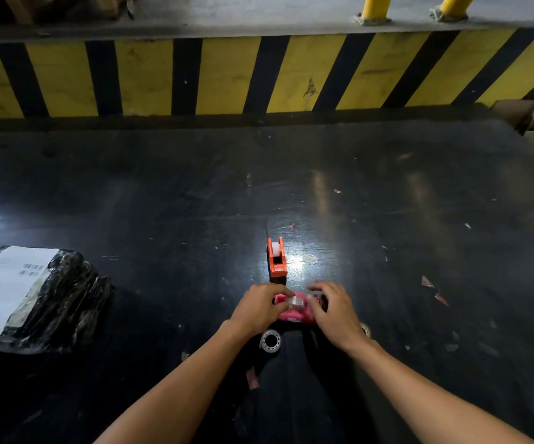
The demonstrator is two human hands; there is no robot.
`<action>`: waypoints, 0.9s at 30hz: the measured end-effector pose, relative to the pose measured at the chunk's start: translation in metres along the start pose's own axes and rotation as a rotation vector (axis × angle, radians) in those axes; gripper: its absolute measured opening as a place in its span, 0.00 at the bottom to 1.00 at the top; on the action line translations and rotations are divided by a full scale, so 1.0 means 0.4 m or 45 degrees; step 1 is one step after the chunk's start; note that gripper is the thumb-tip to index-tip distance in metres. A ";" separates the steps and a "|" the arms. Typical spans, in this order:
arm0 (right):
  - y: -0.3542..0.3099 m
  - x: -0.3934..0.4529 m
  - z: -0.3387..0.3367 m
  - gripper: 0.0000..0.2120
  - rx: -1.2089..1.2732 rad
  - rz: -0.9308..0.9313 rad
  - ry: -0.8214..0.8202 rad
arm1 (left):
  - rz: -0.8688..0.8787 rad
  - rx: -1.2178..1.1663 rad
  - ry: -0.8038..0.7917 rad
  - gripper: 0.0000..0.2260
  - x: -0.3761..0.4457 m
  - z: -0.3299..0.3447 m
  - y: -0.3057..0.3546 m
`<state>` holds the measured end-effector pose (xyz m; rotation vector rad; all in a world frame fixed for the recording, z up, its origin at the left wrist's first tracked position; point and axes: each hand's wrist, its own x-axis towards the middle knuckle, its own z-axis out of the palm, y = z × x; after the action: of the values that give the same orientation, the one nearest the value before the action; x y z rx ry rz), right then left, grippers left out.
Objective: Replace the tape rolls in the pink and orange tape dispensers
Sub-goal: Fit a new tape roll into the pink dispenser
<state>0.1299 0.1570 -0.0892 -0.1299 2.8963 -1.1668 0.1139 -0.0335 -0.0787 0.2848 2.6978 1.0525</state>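
The work happens on a dark, glossy floor, scuffed and dotted with small scraps, with glare from overhead light near its middle. Along the floor's far edge runs a low wall painted in slanted yellow and black stripes, and two yellow posts stand on the ledge above it toward the far right. At the far right edge a brown cardboard box sits against the wall. Near the left edge lies a parcel wrapped in black plastic with a white label on top.

Both bare forearms reach forward from the near edge and meet over the pink tape dispenser, which lies on the floor in the near middle. The left hand is curled at the dispenser's left end, its thumb and fingers pinching a clear tape roll seated in the top of the dispenser. The right hand covers the dispenser's right end with bent fingers pressed on it; whether it truly grips the body cannot be told.

The orange tape dispenser stands upright just beyond the pink one, apart from both hands, with a whitish roll in it. A loose clear tape roll lies flat on the floor just below the left wrist, and part of another ring peeks out beside the right wrist.
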 end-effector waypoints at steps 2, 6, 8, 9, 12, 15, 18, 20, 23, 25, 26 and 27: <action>0.002 -0.001 0.002 0.10 -0.061 0.162 0.016 | -0.007 0.005 0.001 0.11 -0.002 0.000 0.003; -0.024 -0.001 0.017 0.14 -0.121 0.265 -0.031 | -0.019 0.017 -0.015 0.11 -0.004 -0.003 0.008; -0.043 0.001 0.020 0.14 -0.166 0.296 -0.008 | -0.027 0.024 -0.016 0.10 -0.006 -0.006 0.012; -0.050 0.002 0.023 0.13 -0.174 0.311 0.004 | -0.027 0.028 -0.012 0.10 -0.006 -0.008 0.014; -0.069 0.009 0.033 0.09 -0.126 0.348 0.011 | -0.017 0.032 -0.009 0.10 -0.007 -0.010 0.017; -0.081 0.016 0.034 0.05 0.020 0.404 -0.007 | -0.021 0.022 -0.016 0.11 -0.009 -0.013 0.017; -0.071 0.013 0.013 0.05 0.090 0.476 -0.007 | -0.036 0.002 -0.006 0.11 -0.010 -0.013 0.015; -0.055 0.007 -0.011 0.05 0.156 0.539 0.015 | -0.040 -0.005 -0.004 0.12 -0.009 -0.013 0.015; -0.033 -0.005 -0.051 0.04 0.233 0.627 0.003 | -0.052 -0.018 -0.021 0.12 -0.006 -0.015 0.013; -0.011 -0.011 -0.073 0.05 0.238 0.653 -0.012 | -0.055 -0.022 -0.027 0.12 -0.006 -0.014 0.012; -0.001 -0.012 -0.081 0.06 0.250 0.672 -0.020 | -0.057 -0.026 -0.026 0.13 -0.006 -0.014 0.012; 0.007 -0.013 -0.088 0.06 0.266 0.694 -0.034 | -0.060 -0.030 -0.026 0.13 -0.006 -0.014 0.012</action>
<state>0.1334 0.1840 -0.0659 0.5980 2.5071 -1.3118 0.1149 -0.0341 -0.0711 0.2251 2.6591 1.0613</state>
